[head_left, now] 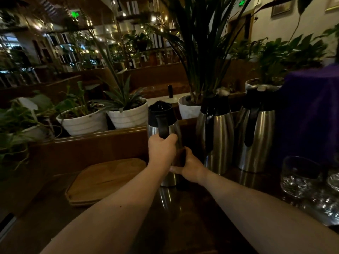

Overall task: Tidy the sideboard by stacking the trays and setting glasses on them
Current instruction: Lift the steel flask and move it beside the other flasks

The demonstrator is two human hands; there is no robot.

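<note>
Wooden trays (104, 180) lie stacked on the dark sideboard at the left. Clear glasses (300, 177) stand at the right edge of the view. Between them stands a steel jug (161, 118) with a black lid. My left hand (161, 149) is closed around the jug's black handle. My right hand (189, 166) presses against the lower right side of the jug's body. Much of the jug's body is hidden behind my hands.
Two more steel jugs (216, 136) (256, 136) stand behind and to the right. A purple cloth-covered shape (311, 110) rises at the far right. White plant pots (128, 116) line a wooden ledge (102, 134) behind the sideboard.
</note>
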